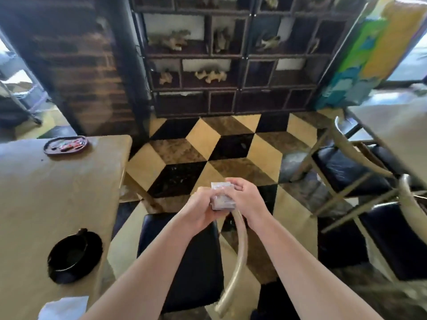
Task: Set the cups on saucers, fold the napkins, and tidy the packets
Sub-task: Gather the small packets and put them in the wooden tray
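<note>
Count: one black cup (69,252) on one black saucer (76,258), lower left of the frame; one white napkin (63,308) at the bottom left edge; one dark oval tray (66,146) at upper left, with several packets (69,146) in it — too blurred to count; one small stack of pale napkins or packets (221,197) at centre, which of the two cannot be told.

Surface: a tan table (46,192) fills the left side; cup, saucer, white napkin and tray all rest on it. Room: a floor (208,146) of black, tan and brown diamond tiles, a dark cubby shelf (231,54) at top centre, a black-seated chair (184,262) at bottom centre, and two more chairs at right.

Hands: both forearms reach forward from the bottom edge and meet above the chair, clear of the table. The left hand (198,211) and right hand (247,197) have fingers curled closed around the stack — one on each side.
</note>
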Demonstrator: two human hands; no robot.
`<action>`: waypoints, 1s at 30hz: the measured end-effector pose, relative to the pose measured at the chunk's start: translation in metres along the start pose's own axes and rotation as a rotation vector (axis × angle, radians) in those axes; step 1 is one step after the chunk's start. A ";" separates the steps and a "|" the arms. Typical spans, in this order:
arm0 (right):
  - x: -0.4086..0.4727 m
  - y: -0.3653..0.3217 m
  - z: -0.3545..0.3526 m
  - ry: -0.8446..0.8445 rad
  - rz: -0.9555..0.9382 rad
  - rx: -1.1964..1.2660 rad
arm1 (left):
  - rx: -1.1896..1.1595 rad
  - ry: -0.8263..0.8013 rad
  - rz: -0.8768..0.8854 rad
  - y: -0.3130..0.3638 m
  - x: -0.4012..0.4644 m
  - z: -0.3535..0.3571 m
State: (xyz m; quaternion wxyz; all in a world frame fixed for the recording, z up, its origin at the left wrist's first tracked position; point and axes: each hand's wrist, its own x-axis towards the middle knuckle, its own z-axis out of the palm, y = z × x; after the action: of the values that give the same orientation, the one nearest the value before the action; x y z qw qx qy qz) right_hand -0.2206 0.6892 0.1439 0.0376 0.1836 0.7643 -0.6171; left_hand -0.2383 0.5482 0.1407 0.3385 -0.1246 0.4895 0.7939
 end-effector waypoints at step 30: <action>0.493 -0.120 -0.126 -0.253 -0.146 -0.396 | -0.291 0.592 0.302 0.190 0.428 0.140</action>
State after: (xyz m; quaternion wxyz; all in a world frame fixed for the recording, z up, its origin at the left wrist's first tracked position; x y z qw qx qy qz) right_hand -0.6973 0.9046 0.1450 0.1237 0.0380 0.8707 -0.4745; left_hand -0.6614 0.7915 0.1140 0.0396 -0.3220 0.4609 0.8260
